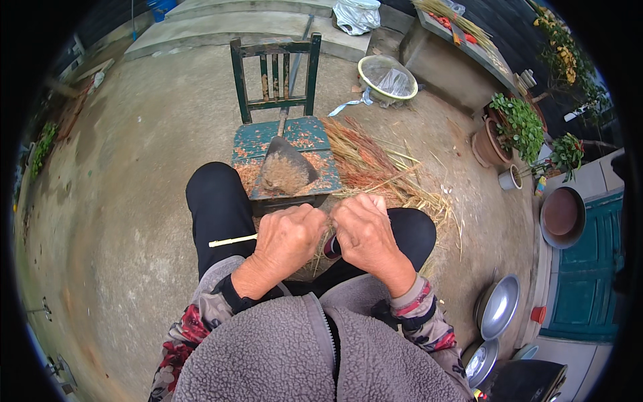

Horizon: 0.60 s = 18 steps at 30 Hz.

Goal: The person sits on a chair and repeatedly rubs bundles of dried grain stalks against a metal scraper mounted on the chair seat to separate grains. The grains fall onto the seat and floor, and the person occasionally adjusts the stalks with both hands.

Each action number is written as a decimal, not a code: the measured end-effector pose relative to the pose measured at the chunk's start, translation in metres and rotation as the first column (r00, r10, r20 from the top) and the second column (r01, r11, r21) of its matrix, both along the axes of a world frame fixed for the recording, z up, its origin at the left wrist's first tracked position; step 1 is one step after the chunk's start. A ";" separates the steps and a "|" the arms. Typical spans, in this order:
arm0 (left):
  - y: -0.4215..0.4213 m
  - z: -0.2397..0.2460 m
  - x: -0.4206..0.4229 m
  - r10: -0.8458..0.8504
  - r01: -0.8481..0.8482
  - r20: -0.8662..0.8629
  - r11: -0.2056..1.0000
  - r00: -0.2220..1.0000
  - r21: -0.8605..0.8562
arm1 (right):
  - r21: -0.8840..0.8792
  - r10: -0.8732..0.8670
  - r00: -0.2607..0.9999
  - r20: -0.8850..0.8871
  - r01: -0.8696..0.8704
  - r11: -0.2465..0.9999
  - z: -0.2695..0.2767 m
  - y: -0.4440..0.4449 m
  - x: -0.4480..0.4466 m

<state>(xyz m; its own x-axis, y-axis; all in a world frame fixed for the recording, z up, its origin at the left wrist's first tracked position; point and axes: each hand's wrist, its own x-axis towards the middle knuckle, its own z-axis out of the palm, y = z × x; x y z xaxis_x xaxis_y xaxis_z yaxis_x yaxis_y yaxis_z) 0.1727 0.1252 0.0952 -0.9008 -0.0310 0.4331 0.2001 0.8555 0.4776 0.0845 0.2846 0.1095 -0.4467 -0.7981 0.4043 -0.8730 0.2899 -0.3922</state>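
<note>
Above my lap, my left hand (294, 233) is closed around a pale straw stalk (232, 241), whose cut end sticks out to the left over my knee. My right hand (364, 228) is curled close beside it, fingertips bunched; whatever lies between those fingers is hidden. Just beyond both hands is a small worn green wooden chair (314, 130). On its seat rests a metal shovel or hoe blade (291, 151) caked with dry brown matter, its long handle running back under the chair's backrest. Reddish husks (246, 176) are scattered over the seat.
Cut stalks with reddish seed heads (371, 161) lie on the concrete right of the chair. Farther off are a plastic-lined basin (387, 78), concrete steps (226, 30) and a ledge (442, 65) with more stalks. Potted plants (517, 125) and metal basins (500, 306) stand at right.
</note>
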 end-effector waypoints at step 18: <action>0.001 -0.003 -0.003 -0.021 0.026 0.208 0.999 0.978 -0.022 | -0.029 -0.082 0.991 -0.106 0.080 0.996 -0.020 0.002 -0.006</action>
